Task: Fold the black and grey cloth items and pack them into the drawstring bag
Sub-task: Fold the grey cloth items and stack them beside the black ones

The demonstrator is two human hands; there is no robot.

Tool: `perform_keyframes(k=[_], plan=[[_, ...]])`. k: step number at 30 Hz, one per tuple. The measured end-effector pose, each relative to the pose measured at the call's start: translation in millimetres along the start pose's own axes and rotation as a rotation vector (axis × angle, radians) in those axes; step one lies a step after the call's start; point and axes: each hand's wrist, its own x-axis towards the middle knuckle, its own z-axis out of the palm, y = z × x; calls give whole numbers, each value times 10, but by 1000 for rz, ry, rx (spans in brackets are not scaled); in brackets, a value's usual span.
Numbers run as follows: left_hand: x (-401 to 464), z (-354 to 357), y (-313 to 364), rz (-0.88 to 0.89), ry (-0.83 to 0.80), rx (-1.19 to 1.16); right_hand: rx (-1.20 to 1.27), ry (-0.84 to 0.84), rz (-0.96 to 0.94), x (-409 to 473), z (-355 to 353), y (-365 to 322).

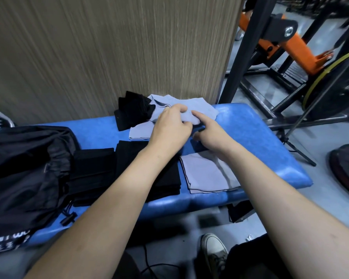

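A: Risk here? Left hand (170, 125) pinches a bunched fold of the grey cloth (186, 112) at the far end of the blue bench (260, 125); right hand (214, 133) has its index finger out on the same cloth, other fingers curled under.

B: Fold could spring open, or the pull drags the loose black pieces (132, 112) touching it.

A: Hidden stuff?

B: Right thumb out of sight. Drawstring bag (26, 168) mouth unclear, cut off left. Folded black stack (149, 170) and folded grey cloth (208, 172) sit nearer.
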Motion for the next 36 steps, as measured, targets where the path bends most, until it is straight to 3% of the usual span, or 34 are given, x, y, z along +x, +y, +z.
perform_keyframes(k=[3,8,12,22,28,30,32,36], plan=[[-24,-33,-42,25,-19,77,32,83,45,0,-81,36],[-104,-97,-62,75,-63,184,630,161,253,44,-242,73],[-170,-166,-44,134,-55,334,748,243,267,90,-357,135],[-194,-165,-139,228,-100,413,228,345,246,18,-640,285],[-239,-112,-91,307,-183,417,-432,369,234,-204,-951,400],[-276,-82,-54,344,-208,404,-446,439,205,-283,-1060,428],[-323,-59,-26,398,-234,422,-310,452,157,-383,-1148,444],[-409,-8,-24,458,-287,509,-110,282,172,-632,-1279,535]])
